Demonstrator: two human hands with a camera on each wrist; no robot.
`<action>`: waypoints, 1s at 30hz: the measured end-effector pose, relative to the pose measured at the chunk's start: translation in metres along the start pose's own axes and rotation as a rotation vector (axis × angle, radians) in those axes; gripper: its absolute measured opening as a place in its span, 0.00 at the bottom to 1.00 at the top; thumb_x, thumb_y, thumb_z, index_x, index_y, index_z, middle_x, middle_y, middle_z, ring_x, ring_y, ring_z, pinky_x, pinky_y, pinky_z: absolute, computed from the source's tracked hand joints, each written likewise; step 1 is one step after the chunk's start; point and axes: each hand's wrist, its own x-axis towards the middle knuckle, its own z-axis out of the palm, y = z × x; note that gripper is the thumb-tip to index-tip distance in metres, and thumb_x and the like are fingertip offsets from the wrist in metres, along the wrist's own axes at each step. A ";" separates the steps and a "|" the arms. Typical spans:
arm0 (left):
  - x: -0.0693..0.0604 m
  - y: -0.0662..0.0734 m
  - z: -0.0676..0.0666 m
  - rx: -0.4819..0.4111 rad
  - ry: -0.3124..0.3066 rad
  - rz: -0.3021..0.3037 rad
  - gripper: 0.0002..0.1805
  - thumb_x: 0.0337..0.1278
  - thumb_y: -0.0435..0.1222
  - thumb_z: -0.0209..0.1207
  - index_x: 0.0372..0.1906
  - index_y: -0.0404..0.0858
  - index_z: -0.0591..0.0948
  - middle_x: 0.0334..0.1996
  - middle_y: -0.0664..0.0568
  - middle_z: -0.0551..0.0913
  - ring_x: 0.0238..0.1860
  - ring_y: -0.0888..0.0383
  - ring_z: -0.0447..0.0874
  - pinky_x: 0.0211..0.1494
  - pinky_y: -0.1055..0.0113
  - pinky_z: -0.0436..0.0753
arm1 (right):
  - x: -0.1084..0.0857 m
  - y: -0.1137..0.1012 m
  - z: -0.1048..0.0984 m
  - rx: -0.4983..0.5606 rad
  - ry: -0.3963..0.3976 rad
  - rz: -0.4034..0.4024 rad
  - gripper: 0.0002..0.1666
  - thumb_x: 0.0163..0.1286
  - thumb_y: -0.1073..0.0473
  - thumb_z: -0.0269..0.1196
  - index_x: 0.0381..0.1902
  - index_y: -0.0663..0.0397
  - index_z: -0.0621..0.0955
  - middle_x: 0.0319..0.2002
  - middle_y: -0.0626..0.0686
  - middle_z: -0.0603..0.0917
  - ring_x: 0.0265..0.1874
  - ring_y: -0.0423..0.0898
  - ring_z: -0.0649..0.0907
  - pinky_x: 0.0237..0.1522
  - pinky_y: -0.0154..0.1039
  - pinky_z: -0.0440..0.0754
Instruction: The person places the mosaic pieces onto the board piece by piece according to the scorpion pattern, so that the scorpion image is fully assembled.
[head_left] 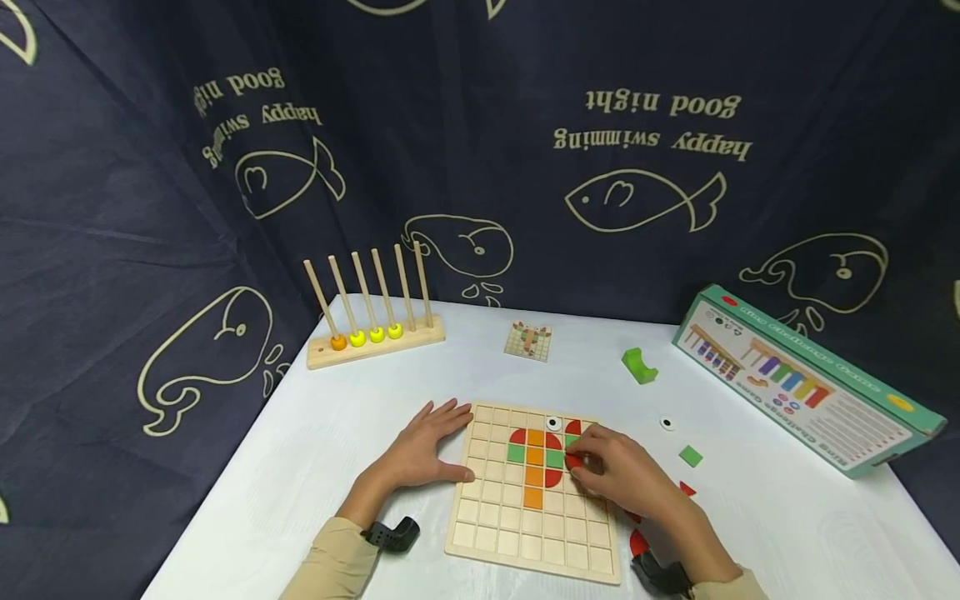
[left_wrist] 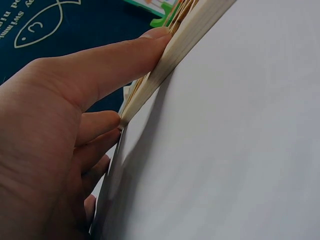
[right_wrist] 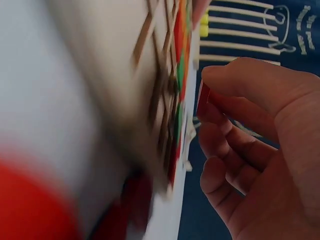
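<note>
A wooden grid board (head_left: 486,533) lies on the white table. Set in its cells are orange squares (head_left: 533,497), green squares (head_left: 516,452), red quarter-circle pieces (head_left: 552,478) and a white eye disc (head_left: 553,423). At the board's left edge, my left hand (head_left: 420,450) rests spread, its thumb and fingertips touching the rim; the left wrist view shows the thumb (left_wrist: 135,55) on that edge. Over the board's upper right, my right hand (head_left: 622,471) pinches a red piece (right_wrist: 203,101) between thumb and fingers, held just off the board in the right wrist view.
Right of the board lie another eye disc (head_left: 667,423), a green square (head_left: 691,455) and loose red pieces (head_left: 639,543). Behind are a small pattern card (head_left: 528,342), a green curved block (head_left: 640,367), a pegged wooden stand (head_left: 375,347) with beads, and a box (head_left: 802,379).
</note>
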 end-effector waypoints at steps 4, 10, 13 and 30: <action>0.000 0.001 0.000 -0.009 -0.003 0.002 0.54 0.39 0.67 0.65 0.71 0.40 0.67 0.71 0.54 0.62 0.73 0.54 0.49 0.75 0.52 0.42 | 0.008 -0.011 0.007 -0.021 0.006 -0.068 0.13 0.60 0.52 0.70 0.43 0.42 0.86 0.38 0.37 0.77 0.32 0.39 0.74 0.35 0.36 0.74; 0.000 0.000 0.001 -0.010 -0.006 -0.004 0.54 0.39 0.66 0.65 0.71 0.40 0.67 0.71 0.54 0.62 0.73 0.54 0.49 0.75 0.52 0.42 | 0.017 -0.027 0.018 -0.040 -0.028 -0.142 0.12 0.62 0.50 0.68 0.44 0.42 0.86 0.37 0.38 0.76 0.30 0.36 0.73 0.32 0.33 0.75; 0.000 0.000 0.001 -0.009 -0.004 -0.007 0.54 0.39 0.67 0.65 0.71 0.41 0.67 0.71 0.55 0.62 0.73 0.54 0.49 0.75 0.53 0.42 | 0.021 -0.034 0.022 -0.027 -0.036 -0.164 0.12 0.63 0.49 0.67 0.44 0.42 0.86 0.35 0.37 0.76 0.30 0.36 0.73 0.32 0.32 0.75; -0.001 -0.002 -0.001 0.008 0.002 0.014 0.54 0.40 0.69 0.63 0.71 0.41 0.67 0.71 0.55 0.62 0.73 0.54 0.49 0.75 0.52 0.43 | 0.036 -0.055 0.036 -0.062 -0.066 -0.283 0.12 0.61 0.50 0.68 0.42 0.44 0.86 0.33 0.39 0.75 0.29 0.35 0.72 0.31 0.30 0.74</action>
